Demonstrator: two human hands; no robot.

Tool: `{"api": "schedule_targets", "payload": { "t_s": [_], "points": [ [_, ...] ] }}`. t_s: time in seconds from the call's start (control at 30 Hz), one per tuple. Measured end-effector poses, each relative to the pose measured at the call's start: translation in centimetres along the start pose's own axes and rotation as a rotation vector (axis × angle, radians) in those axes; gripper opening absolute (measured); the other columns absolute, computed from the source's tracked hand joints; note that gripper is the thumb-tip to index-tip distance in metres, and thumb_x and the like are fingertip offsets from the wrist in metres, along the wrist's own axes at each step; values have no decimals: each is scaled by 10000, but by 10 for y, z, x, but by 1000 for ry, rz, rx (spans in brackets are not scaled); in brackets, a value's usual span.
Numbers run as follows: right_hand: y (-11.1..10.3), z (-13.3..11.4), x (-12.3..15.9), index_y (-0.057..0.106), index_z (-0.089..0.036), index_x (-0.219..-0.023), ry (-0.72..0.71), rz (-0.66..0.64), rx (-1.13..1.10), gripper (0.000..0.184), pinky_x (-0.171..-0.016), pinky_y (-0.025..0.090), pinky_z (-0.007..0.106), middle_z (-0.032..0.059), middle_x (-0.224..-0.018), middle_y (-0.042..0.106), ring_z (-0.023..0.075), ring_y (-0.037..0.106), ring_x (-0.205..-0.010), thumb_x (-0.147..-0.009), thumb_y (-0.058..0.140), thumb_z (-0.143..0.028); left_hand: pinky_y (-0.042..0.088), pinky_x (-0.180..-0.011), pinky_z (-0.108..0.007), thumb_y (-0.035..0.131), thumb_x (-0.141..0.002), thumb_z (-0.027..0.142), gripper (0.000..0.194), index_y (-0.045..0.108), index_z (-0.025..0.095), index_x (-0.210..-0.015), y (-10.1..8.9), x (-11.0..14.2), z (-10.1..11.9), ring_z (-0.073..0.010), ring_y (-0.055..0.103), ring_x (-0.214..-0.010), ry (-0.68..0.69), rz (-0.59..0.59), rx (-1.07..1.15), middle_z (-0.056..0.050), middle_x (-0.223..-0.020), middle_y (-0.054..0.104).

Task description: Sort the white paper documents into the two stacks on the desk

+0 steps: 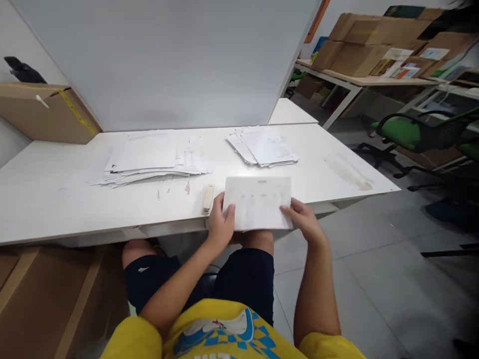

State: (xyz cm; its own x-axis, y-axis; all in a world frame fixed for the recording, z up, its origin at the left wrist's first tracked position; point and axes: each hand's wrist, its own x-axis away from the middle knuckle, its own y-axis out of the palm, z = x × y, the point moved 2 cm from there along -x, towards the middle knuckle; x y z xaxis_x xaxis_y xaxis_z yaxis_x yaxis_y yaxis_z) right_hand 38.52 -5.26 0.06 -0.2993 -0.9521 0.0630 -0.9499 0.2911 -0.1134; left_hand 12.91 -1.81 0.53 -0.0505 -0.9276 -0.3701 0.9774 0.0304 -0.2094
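Observation:
A white sheet of paper [259,202] is held at the front edge of the white table [56,199], tilted up toward me. My left hand [220,224] grips its left edge with the fingers closed over it. My right hand [305,219] pinches its lower right corner. A cream stapler [208,198] lies on the table just left of my left hand. Further back lie a wide stack of papers [153,159] on the left and a smaller stack of papers [264,146] on the right.
A grey partition [168,60] stands behind the table. A cardboard box [41,112] rests at the table's far left; more cardboard [48,299] stands under it. To the right are a green chair [415,134] and a shelf of boxes [374,50].

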Motion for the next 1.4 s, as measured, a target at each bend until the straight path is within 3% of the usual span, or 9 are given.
{"api": "schedule_targets", "payload": {
  "t_s": [0.13,0.23,0.37,0.57,0.8,0.93,1.03,1.2,1.4],
  "points": [
    [12,31,63,750,-212,-1011,281,-268,-118,423,-711,577,389,82,-948,773,291,715,-862,-680,833,-462,573,-878,-369,538,-961,434,409,411,269,-1312,-40,92,-7,-228,685,-1079,-264,132,128,-106,-1170,671],
    [40,53,91,762,-229,-989,366,-262,-271,417,-710,594,404,87,-957,778,304,729,-876,-660,849,-469,572,-729,-306,621,-903,413,483,402,258,-1304,-73,113,-17,-184,713,-839,-408,186,173,-42,-959,679],
    [71,57,98,761,-239,-986,358,-169,-376,417,-724,606,409,85,-994,776,316,731,-923,-646,855,-461,533,-659,-249,675,-838,388,478,457,236,-1236,-103,92,-24,-142,677,-738,-467,139,170,-18,-919,649],
    [76,37,86,750,-215,-1026,303,-68,-420,431,-754,607,405,97,-1049,769,325,723,-974,-664,848,-427,547,-708,-279,636,-861,383,475,475,226,-1279,-104,74,-25,-156,678,-821,-395,46,121,-102,-1146,649],
    [58,35,87,748,-218,-1057,326,-60,-357,454,-743,608,398,101,-1086,761,324,718,-993,-663,854,-418,563,-838,-364,506,-961,261,362,487,225,-1321,-116,91,-25,-211,655,-1008,8,118,-313,-126,-1221,637],
    [48,37,92,733,-228,-1116,343,-60,-307,480,-744,607,379,99,-1140,747,313,713,-1018,-694,837,-432,496,-1043,-431,406,-976,147,481,398,220,-1452,-116,55,-7,-246,563,-1264,373,-53,-535,-134,-1359,588],
    [51,36,96,737,-220,-1102,348,-53,-313,488,-757,607,393,109,-1128,750,319,716,-1009,-684,837,-451,433,-1117,-461,340,-953,68,580,315,193,-1519,-109,16,-1,-268,418,-1426,520,-251,-678,-145,-1541,434],
    [67,31,104,751,-213,-1030,323,-4,-369,469,-788,604,406,111,-1104,756,322,719,-999,-644,855,-459,454,-1071,-457,329,-962,54,588,344,223,-1525,-104,-18,-9,-266,369,-1466,573,-457,-824,-70,-1536,465],
    [75,31,110,750,-222,-1065,376,-56,-428,476,-796,604,415,110,-1093,758,319,721,-992,-659,852,-450,471,-1030,-426,293,-945,8,612,403,239,-1502,-107,-21,-27,-239,409,-1443,548,-511,-808,-35,-1521,486]
  ]
}}
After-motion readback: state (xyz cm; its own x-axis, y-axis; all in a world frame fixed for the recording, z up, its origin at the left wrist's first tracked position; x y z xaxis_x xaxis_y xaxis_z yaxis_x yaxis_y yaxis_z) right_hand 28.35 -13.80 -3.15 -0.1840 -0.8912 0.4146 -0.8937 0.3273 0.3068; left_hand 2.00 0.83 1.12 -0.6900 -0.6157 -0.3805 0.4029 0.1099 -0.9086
